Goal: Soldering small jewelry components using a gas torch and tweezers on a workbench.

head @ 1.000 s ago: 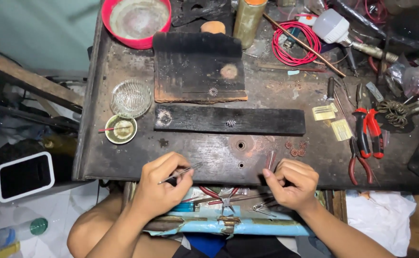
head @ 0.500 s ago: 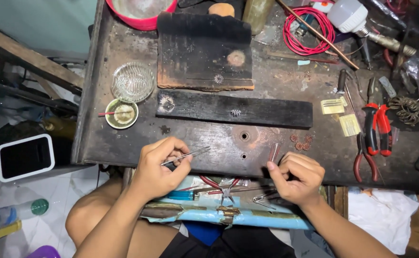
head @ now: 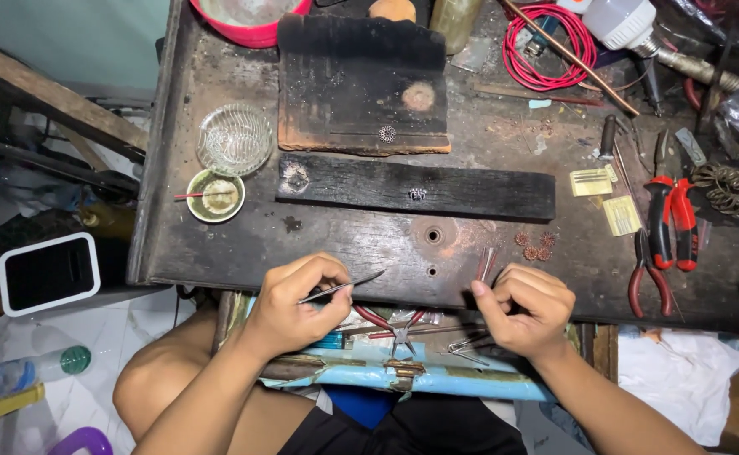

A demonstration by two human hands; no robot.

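Two hands are working at the near edge of the dark tabletop point(head: 218, 244). The left hand point(head: 295, 302) is closing its fingers point(head: 319, 297) on one pair of tweezers point(head: 344, 287), the tips pointing right over the tabletop's edge. The right hand point(head: 525, 307) is pinching a small bundle of thin rods point(head: 485, 263) between curled fingers point(head: 491, 291); how many rods there are is too fine to count. Below and between the hands, one blue tray point(head: 437, 383) is sitting at the lap, holding red-handled snips point(head: 390, 324) that the hands are partly covering. Just right of the rods, four small reddish rings point(head: 534, 245) are lying together. Farther out, one long black plank point(head: 416, 190) is carrying one tiny silver ornament point(head: 417, 195), and one charred block point(head: 361, 84) behind it is carrying another point(head: 387, 133). To the left, one small bowl point(head: 215, 195) with a red stick and one glass dish point(head: 234, 139) are standing side by side. To the right, red pliers point(head: 671, 221) are lying beside two yellow packets point(head: 605, 198). At the far edge, one red bowl point(head: 247, 21) is being cut off by the frame, and one red wire coil point(head: 548, 46) is lying near a white bulb point(head: 626, 21).
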